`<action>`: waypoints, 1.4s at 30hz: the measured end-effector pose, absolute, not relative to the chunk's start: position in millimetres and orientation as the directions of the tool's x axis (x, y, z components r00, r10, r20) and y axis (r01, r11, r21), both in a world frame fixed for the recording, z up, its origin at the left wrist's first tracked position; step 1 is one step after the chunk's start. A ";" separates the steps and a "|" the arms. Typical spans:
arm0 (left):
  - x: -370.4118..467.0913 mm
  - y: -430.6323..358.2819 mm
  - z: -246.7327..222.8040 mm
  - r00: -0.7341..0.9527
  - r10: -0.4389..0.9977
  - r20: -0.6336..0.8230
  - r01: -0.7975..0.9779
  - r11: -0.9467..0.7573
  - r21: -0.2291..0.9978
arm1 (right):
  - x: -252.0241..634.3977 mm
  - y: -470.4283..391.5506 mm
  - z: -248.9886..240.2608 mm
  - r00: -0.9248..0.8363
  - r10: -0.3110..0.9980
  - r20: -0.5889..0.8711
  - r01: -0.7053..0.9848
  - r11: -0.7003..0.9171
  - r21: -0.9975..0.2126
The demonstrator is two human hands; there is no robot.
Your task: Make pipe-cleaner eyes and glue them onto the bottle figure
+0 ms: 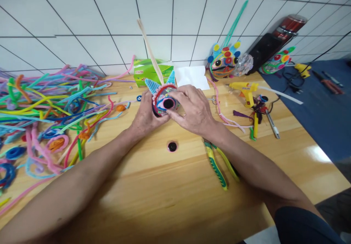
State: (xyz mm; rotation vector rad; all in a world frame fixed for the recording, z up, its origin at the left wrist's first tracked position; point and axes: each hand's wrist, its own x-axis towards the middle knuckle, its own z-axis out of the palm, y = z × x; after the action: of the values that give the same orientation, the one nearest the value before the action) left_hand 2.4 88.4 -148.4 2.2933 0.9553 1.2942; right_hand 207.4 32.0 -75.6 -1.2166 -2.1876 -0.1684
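Observation:
My left hand [145, 116] is wrapped around the side of a small pipe-cleaner animal head [165, 88], which has light blue horns, a red-and-pink arch and a pale strand rising from its top. At its front sits a round black eye [168, 103] with a coloured rim. The thumb and fingers of my right hand [194, 109] close about this eye against the head; whether it is fixed there I cannot tell. Another black eye with a pink rim [172, 147] lies on the wooden table, nearer to me. Green-yellow pliers [216, 167] rest beside my right forearm.
Many coloured pipe cleaners [68, 109] cover the table's left. Behind my hands stand a green box [139, 72] and white paper [192, 76]. To the right are a finished head [223, 63], a yellow glue gun [246, 90], a utility knife [272, 125] and a dark speaker-like object [267, 45].

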 end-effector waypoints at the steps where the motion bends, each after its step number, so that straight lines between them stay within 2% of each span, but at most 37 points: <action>1: 2.7 89.1 -149.2 0.355 0.685 0.637 0.381 -0.728 0.570 | 207.1 32.0 -75.9 -0.387 0.711 0.587 0.796 0.579 -0.176; 6: 3.9 91.3 -152.3 0.315 0.663 0.679 0.347 -0.746 0.569 | 205.7 34.7 -81.0 -0.403 0.660 0.633 0.775 0.614 -0.147; 13: 2.5 92.1 -155.0 0.334 0.673 0.661 0.373 -0.738 0.563 | 209.7 38.3 -86.9 -0.387 0.664 0.640 0.747 0.633 -0.204; 21: 3.3 91.8 -153.2 0.346 0.661 0.666 0.363 -0.749 0.554 | 209.5 38.5 -88.8 -0.376 0.669 0.641 0.748 0.627 -0.215; 31: 2.4 92.5 -153.7 0.352 0.655 0.669 0.363 -0.754 0.548 | 207.7 36.9 -89.0 -0.379 0.656 0.652 0.771 0.614 -0.170; 37: 1.8 94.6 -155.1 0.356 0.665 0.657 0.348 -0.747 0.567 | 208.0 38.9 -90.6 -0.378 0.658 0.651 0.770 0.614 -0.173; 42: -0.2 94.9 -155.5 0.316 0.760 0.568 0.342 -0.650 0.679 | 218.7 35.5 -73.3 -0.330 0.648 0.687 0.731 0.636 -0.249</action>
State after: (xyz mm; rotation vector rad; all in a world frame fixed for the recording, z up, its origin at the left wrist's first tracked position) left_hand -0.2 94.9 -155.5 2.1511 0.9746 1.2859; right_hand 218.7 35.5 -73.3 -1.0738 -2.0634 -0.1334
